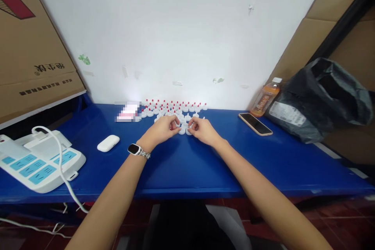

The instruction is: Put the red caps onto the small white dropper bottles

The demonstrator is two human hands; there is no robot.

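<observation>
My left hand [164, 129] is closed in a pinch around a small white cap, mostly covered by the fingers; a bit of red shows beside them. Facing it, my right hand [204, 131] pinches at another white cap, also partly hidden. Between and just in front of the fingertips stand several white caps without red tips [182, 130]. Behind the hands, several white nozzle caps with red tips [185, 107] stand upright in rough rows near the wall.
On the blue table [187, 175], a white earphone case [108, 143] and a power strip [43, 168] with a plugged-in charger lie left. At right are a phone [255, 124], an orange drink bottle [265, 97] and a black plastic bag [319, 97]. A cardboard box [38, 47] stands left.
</observation>
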